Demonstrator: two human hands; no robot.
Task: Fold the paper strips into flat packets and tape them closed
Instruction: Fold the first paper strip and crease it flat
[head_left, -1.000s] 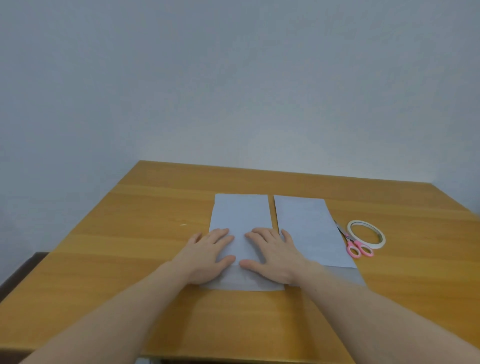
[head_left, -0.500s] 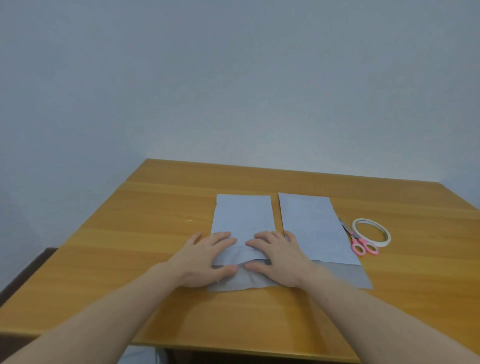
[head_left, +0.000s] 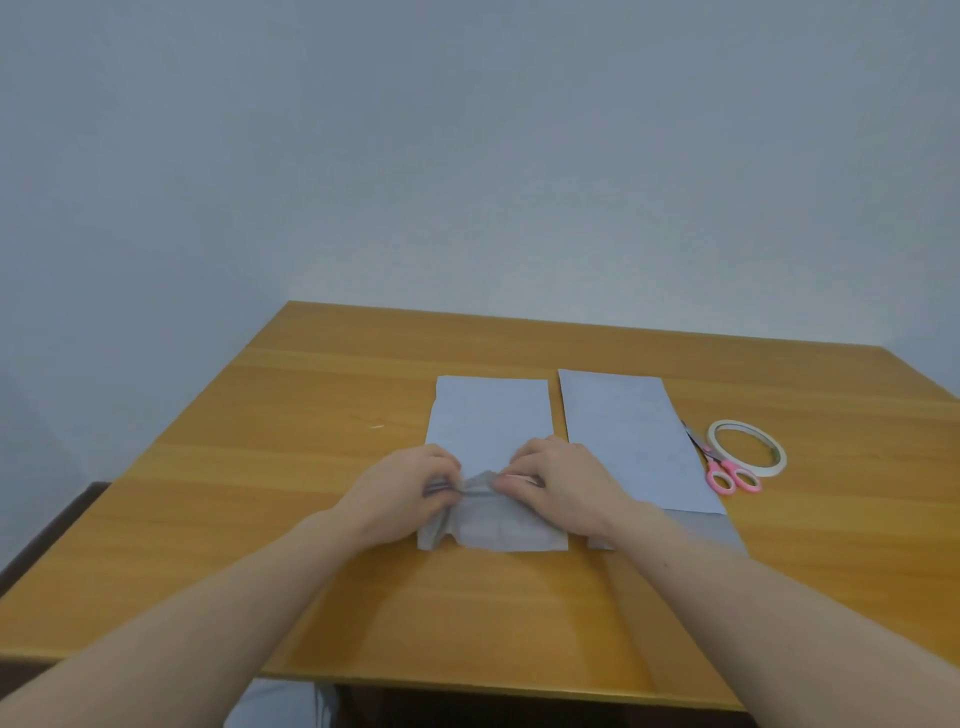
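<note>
Two pale paper strips lie side by side on the wooden table (head_left: 322, 467). My left hand (head_left: 400, 493) and my right hand (head_left: 558, 483) both pinch a raised fold across the left paper strip (head_left: 491, 415), near its middle. The strip's near end lies crumpled and lifted below my fingers. Beside it, the right paper strip (head_left: 623, 436) lies flat, with my right wrist over its near corner. A roll of white tape (head_left: 746, 454) sits at the right.
Pink-handled scissors (head_left: 727, 475) lie between the right strip and the tape roll. A pale wall rises behind the table's far edge. Bare wood shows to the left of the strips and along the near edge.
My hands went from lying flat on the left strip to pinching it; the strip's near part has been drawn up into a raised fold.
</note>
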